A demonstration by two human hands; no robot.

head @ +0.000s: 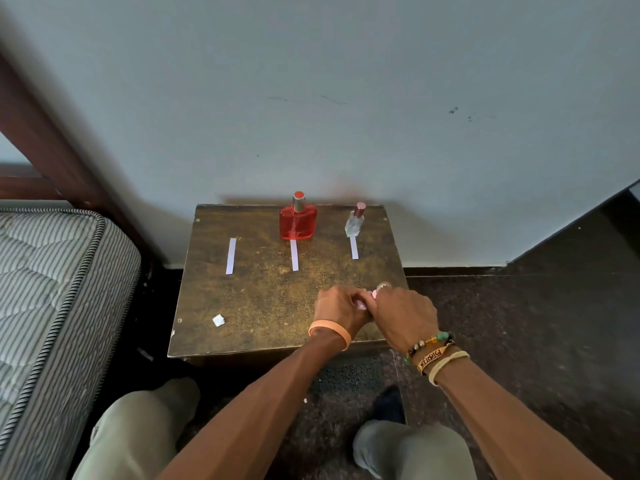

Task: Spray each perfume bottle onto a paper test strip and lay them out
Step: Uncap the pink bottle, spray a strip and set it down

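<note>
We hold a small pink thing (362, 304) between both hands at the near right part of the table (263, 306); so little of it shows between the fingers that we cannot tell what it is. Our left hand (341, 308) is curled around it from the left, and our right hand (405, 315) closes on it from the right, the fingertips of the two meeting over it (a ring shows on one right finger).

Further back, the red bottle (298, 221) stands upright near the far edge, cap on, and a white strip (294, 255) lies flat just in front of it, its far end touching or nearly touching the bottle's base. To the right, the clear bottle (355, 221) with a pink cap stands upright too, with a shorter strip (354, 248) lying straight out from its base. A third strip (231, 256) lies alone on the left side of the table, well apart from both bottles, parallel to the other two. A scrap of white paper (218, 320) sits near the table's near left corner.

An orange band (330, 332) circles our left wrist; beads and threads (434, 353) wrap the right. The table stands against a pale wall (311, 81), a striped mattress (52, 289) to its left, dark floor (536, 323) to the right.
</note>
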